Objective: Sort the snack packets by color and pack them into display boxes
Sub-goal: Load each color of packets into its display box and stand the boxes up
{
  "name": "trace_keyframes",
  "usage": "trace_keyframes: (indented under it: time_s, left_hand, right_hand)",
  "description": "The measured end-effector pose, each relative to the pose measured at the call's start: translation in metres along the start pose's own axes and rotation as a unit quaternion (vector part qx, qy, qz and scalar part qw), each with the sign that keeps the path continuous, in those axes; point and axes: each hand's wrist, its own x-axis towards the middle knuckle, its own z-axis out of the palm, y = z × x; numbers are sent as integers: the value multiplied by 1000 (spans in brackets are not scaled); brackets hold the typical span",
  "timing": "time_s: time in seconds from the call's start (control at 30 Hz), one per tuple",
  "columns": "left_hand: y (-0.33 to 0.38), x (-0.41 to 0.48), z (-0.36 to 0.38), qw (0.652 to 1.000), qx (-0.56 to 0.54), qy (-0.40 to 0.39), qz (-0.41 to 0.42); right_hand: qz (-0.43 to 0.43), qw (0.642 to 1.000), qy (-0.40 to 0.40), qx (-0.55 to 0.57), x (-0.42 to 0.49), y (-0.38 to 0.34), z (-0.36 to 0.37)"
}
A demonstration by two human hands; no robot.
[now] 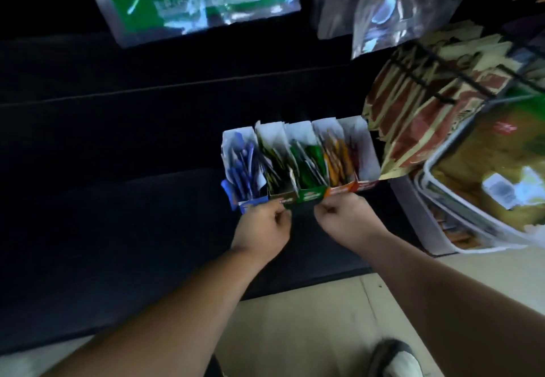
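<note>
A row of several small display boxes stands side by side on a dark surface: a blue box [243,164] at the left, then a brown box [278,197], a green box [308,164], an orange box [339,164] and a red box [365,152] at the right. Each holds upright packets of its own color. My left hand [262,223] has curled fingers at the front edge of the blue and brown boxes. My right hand [343,217] curls at the front of the green and orange boxes. The frame is blurred, so the exact grip is unclear.
A wire rack [418,129] of red and cream packets stands right of the boxes, with a white basket [460,199] of yellow-green bags in front. Large clear bags [194,2] hang above. Pale floor and a shoe [395,359] lie below.
</note>
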Motion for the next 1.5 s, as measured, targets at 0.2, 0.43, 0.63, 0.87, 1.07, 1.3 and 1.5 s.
trace_keyframes:
  time_s: [0.2, 0.43, 0.63, 0.87, 1.07, 1.3, 1.5]
  left_hand:
    - [-43, -7, -26, 989, 130, 61, 16]
    - [-38, 8, -33, 981, 158, -76, -86]
    - [-29, -18, -39, 979, 141, -121, -81]
    - [-15, -94, -60, 964, 179, -181, -73]
    - [-16, -147, -84, 983, 119, -132, -43]
    - [-15, -154, -130, 993, 95, -67, -39]
    - [-14, -149, -126, 978, 82, -30, -191]
  right_hand:
    - [11, 996, 8, 83, 20, -20, 14]
    - [39, 992, -10, 119, 30, -37, 24]
    - [75, 980, -43, 179, 8, -56, 42]
    - [64, 987, -68, 133, -52, -75, 79]
    - [136, 979, -22, 152, -92, -69, 90]
    - [146, 977, -41, 147, -110, -90, 81]
    - [91, 988, -57, 113, -126, -106, 77]
